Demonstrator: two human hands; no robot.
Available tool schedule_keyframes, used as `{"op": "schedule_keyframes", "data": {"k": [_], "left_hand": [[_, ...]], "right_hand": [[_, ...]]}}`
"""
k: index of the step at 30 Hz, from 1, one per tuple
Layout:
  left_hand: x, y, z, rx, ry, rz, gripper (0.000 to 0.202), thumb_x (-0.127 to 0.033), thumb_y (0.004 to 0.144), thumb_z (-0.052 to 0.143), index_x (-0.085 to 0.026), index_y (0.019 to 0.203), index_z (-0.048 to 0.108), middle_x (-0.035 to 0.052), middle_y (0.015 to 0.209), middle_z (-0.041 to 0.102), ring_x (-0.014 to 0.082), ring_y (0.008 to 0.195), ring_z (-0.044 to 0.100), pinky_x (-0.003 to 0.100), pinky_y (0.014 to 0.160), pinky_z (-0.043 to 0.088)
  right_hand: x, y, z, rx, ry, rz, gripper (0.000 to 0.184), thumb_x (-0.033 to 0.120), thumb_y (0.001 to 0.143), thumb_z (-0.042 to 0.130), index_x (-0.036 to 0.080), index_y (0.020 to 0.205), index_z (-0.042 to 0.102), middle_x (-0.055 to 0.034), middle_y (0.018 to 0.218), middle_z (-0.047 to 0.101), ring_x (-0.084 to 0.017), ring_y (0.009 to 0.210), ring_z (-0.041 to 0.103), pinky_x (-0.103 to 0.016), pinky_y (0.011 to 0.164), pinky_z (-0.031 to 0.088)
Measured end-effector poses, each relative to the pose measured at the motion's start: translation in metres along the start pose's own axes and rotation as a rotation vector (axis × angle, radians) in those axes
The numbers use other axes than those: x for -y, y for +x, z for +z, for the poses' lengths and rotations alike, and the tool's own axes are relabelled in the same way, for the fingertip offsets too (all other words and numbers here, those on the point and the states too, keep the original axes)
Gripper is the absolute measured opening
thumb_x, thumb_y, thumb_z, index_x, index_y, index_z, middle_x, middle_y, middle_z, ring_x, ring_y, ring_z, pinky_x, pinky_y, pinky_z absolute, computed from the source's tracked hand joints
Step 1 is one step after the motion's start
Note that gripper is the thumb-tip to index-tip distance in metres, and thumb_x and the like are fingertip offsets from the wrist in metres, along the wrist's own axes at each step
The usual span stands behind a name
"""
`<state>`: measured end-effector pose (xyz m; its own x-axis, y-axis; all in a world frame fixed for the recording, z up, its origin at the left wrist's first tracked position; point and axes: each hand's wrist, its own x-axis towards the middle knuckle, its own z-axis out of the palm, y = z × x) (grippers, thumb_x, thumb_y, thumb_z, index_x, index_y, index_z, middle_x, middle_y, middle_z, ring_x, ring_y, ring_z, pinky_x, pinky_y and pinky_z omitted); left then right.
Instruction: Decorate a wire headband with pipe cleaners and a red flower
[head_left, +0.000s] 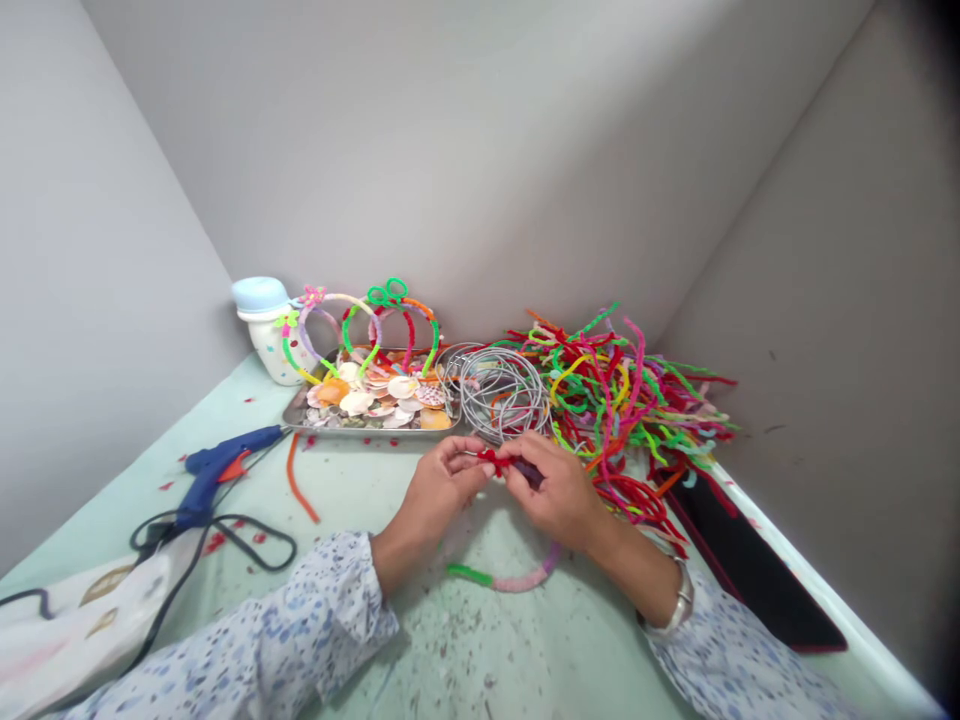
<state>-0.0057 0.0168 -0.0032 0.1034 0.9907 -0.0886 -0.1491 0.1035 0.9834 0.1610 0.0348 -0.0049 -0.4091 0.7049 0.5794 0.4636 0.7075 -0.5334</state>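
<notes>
Soft, fairly bright light, blurry gray shadow slanting across the back wall (450, 170) at upper right, black smudgy upper-right corner, stretched-looking edges, small bits fuzzy.

No text, label, brand, number or sign could be read. Brown-gold marks showed on the white packet (71, 640) at the lower left of the frame, but no lettering could be made out in them.
</notes>
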Motion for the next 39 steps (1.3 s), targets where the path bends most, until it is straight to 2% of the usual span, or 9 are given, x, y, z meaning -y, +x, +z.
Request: {"op": "schedule_keyframes", "data": {"k": [5,10,14,21,26,31,35,39], "left_hand": [[-0.0015,-0.0001,0.0006,-0.018,-0.018,0.005,0.031,-0.019,0.067,0.072,-0.015,0.093,0.057,-0.0004,0.074,0.062,0.0048,0.051,0.048,0.017,0.048,0.035],[-0.0021,0.0012,0.0016,-0.026,-0.026,0.016,0.032,-0.017,0.064,0.074,-0.015,0.091,0.056,0.001,0.075,0.065,0.0093,0.064,0.058,0.019,0.058,0.042],[-0.0026,0.0013,0.0025,-0.032,-0.005,0.038,0.03,-0.017,0.065,0.073,-0.014,0.089,0.054,0.0017,0.076,0.065,0.0102,0.068,0.06,0.021,0.063,0.045],[-0.0006,-0.0012,0.0042,-0.019,0.145,0.062,0.026,-0.021,0.071,0.065,-0.016,0.093,0.052,0.0006,0.074,0.062,0.0096,0.057,0.054,0.019,0.048,0.04],[0.0016,-0.0018,0.0041,-0.027,0.239,0.154,0.022,-0.017,0.073,0.059,-0.017,0.094,0.052,0.0005,0.076,0.061,0.0103,0.062,0.055,0.02,0.054,0.041],[-0.0019,-0.0027,0.0058,-0.077,0.331,0.174,0.023,-0.011,0.068,0.056,-0.018,0.09,0.053,-0.0008,0.076,0.06,0.0108,0.065,0.055,0.021,0.058,0.041],[-0.0045,-0.0041,0.0067,-0.061,0.272,0.152,0.022,-0.012,0.067,0.056,-0.018,0.088,0.053,-0.0017,0.076,0.059,0.0091,0.061,0.052,0.019,0.055,0.039],[-0.0077,-0.0044,0.0068,-0.019,0.129,0.049,0.02,-0.016,0.067,0.06,-0.017,0.085,0.052,-0.004,0.065,0.055,0.0068,0.049,0.044,0.019,0.046,0.032]], "right_hand": [[-0.0006,-0.0015,0.0016,0.004,0.006,-0.001,0.023,0.006,0.078,0.052,0.019,0.095,0.06,-0.0036,0.087,0.059,-0.016,0.083,0.057,-0.028,0.075,0.045],[-0.0006,-0.0009,0.0023,-0.005,-0.009,0.002,0.021,0.008,0.079,0.053,0.02,0.095,0.059,-0.0029,0.086,0.058,-0.016,0.081,0.057,-0.028,0.073,0.045],[-0.0002,-0.0008,0.0031,-0.006,-0.021,0.007,0.02,0.009,0.079,0.053,0.02,0.095,0.059,-0.0029,0.085,0.059,-0.016,0.079,0.057,-0.028,0.071,0.045],[-0.0006,-0.0013,0.0042,0.005,-0.031,0.002,0.018,0.01,0.08,0.053,0.02,0.094,0.06,-0.0027,0.085,0.059,-0.016,0.08,0.058,-0.027,0.072,0.046],[0.0006,-0.0012,0.0033,0.006,-0.032,-0.019,0.02,0.009,0.081,0.052,0.019,0.096,0.06,-0.0032,0.085,0.058,-0.016,0.079,0.057,-0.027,0.072,0.046],[0.0041,-0.0006,0.003,0.015,-0.039,-0.055,0.02,0.008,0.081,0.051,0.018,0.096,0.059,-0.0044,0.086,0.058,-0.016,0.081,0.058,-0.027,0.073,0.047],[0.0066,-0.0005,0.002,0.013,-0.031,-0.08,0.021,0.007,0.08,0.051,0.019,0.096,0.059,-0.0046,0.087,0.058,-0.016,0.082,0.058,-0.028,0.074,0.047],[0.0065,-0.0009,0.0006,0.02,-0.023,-0.081,0.021,0.008,0.081,0.05,0.02,0.097,0.058,-0.0046,0.088,0.058,-0.016,0.081,0.057,-0.029,0.073,0.048]]}}
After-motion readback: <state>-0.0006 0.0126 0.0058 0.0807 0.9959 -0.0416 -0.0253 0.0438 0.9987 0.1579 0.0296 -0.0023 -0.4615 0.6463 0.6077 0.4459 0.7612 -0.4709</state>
